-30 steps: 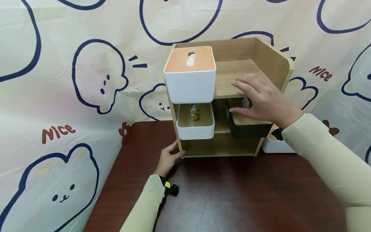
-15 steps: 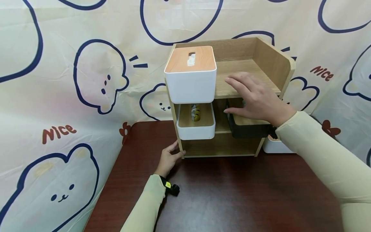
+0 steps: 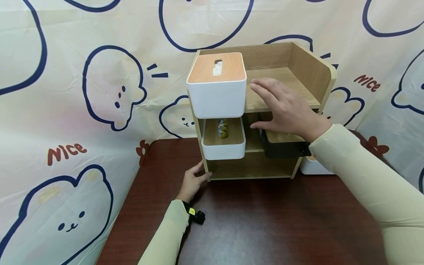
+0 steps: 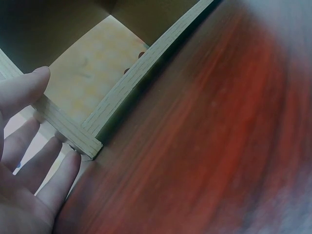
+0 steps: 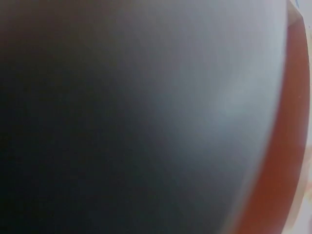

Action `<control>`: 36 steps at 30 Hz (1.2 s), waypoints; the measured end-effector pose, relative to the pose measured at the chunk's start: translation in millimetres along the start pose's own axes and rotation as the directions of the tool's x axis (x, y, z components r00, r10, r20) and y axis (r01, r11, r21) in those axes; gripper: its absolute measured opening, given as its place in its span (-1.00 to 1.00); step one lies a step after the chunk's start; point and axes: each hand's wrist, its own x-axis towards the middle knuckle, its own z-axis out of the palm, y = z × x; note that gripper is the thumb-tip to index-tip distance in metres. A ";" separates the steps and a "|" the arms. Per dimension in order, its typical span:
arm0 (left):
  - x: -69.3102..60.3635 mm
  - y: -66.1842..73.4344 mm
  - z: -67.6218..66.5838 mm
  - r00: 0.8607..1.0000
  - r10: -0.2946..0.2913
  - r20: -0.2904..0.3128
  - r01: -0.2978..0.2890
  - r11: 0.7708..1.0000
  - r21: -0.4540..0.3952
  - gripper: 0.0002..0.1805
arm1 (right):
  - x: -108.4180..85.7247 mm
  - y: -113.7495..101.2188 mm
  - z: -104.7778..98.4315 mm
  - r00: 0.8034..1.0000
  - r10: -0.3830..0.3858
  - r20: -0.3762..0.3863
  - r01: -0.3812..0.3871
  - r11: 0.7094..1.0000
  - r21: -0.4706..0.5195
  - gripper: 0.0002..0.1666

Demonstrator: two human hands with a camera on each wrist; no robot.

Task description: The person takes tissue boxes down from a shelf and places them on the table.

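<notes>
My left hand [image 3: 192, 182] holds the lower left side panel of a wooden desktop shelf [image 3: 271, 82]. In the left wrist view its thumb [image 4: 31, 90] lies inside the panel and the other fingers outside it. My right hand [image 3: 288, 110], thumb spread from the fingers, is held over a black drawer [image 3: 281, 150] in front of the upper board; nothing shows in its grasp. Contact with the board or drawer cannot be told. The drawer's inside is largely hidden by that hand. A dark blurred surface [image 5: 122, 122] fills most of the right wrist view.
A white tissue box [image 3: 216, 97] with a wood-look lid sits at the shelf's top left. Beneath it a white drawer [image 3: 223, 151] holds a small yellow, black and white figure [image 3: 223, 129]. Another white box [image 3: 313, 167] stands right of the shelf on the dark red table [image 3: 248, 221].
My right hand has moved left across the shelf front, toward the tissue box. The pale thing seen in the black drawer earlier is now hidden behind it. My left hand keeps its place.
</notes>
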 end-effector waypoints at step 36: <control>8.3 -21.8 -1.0 1.000 0.007 -0.021 -0.008 1.000 -0.007 -0.29 | 32.3 -16.0 0.8 0.994 0.037 -0.104 -0.031 0.998 0.064 0.37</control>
